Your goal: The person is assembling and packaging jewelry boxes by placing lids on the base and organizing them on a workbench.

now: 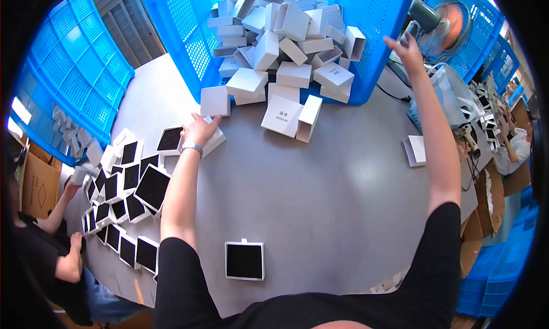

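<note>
Left hand (200,130), centre-left: over a small white rectangular cardboard box (215,143), grip not discernible. Right hand (408,53), upper right: fingers spread, near a blue perforated plastic crate (377,43) heaped with white cardboard boxes (294,75), top centre.

A single head-worn fisheye view looks from above the near edge of the bench (320,214), facing forward and down. The bench top is close below; the blue crate (374,20) is farther off, at the bench's far side.

Grey table (320,220) with pale sheen (369,180)
</note>
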The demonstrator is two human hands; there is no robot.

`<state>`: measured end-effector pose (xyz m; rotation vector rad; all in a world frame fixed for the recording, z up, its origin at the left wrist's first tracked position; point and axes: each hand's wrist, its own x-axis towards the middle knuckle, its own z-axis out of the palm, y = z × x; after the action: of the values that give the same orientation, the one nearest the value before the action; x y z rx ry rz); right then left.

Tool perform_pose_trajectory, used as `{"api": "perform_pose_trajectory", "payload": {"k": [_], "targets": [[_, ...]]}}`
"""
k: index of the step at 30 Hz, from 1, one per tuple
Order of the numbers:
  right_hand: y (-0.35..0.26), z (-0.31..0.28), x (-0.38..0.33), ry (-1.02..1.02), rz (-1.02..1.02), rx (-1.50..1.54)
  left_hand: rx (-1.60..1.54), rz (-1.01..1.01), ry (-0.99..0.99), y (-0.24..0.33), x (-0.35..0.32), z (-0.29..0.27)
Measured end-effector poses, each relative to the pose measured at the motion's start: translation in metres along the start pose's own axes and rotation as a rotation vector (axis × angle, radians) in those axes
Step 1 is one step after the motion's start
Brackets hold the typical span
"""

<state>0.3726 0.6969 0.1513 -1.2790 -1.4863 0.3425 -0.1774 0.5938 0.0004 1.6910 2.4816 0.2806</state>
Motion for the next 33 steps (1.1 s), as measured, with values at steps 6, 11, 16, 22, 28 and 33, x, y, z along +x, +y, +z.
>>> {"api": "perform_pose_trajectory", "payload": {"k": [6,11,16,22,28,33], "targets": [[0.047,0.04,0.037,0.362,0.033,-0.258,-0.239,0.093,-0.197,0.011,0.008,0.001],[0.044,0.043,0.021,0.28,-0.014,-0.176,-0.517,0.062,0.592,-0.027,0.098,-0.044],[0.017,0.041,-0.039,0.301,-0.173,-0.15,-0.994,0.028,0.249,-0.043,0.153,-0.081],[-0.032,-0.047,-0.14,0.222,-0.165,0.22,-1.17,0.066,0.146,-0.049,-0.003,-0.088],[0.085,-0.115,-0.145,0.409,-0.487,-0.151,-1.204,0.027,0.419,-0.032,-0.05,-0.046],[0.081,-0.029,-0.002,0.275,0.118,-0.023,-0.798,-0.076,0.347,0.012,0.105,-0.064]]}}
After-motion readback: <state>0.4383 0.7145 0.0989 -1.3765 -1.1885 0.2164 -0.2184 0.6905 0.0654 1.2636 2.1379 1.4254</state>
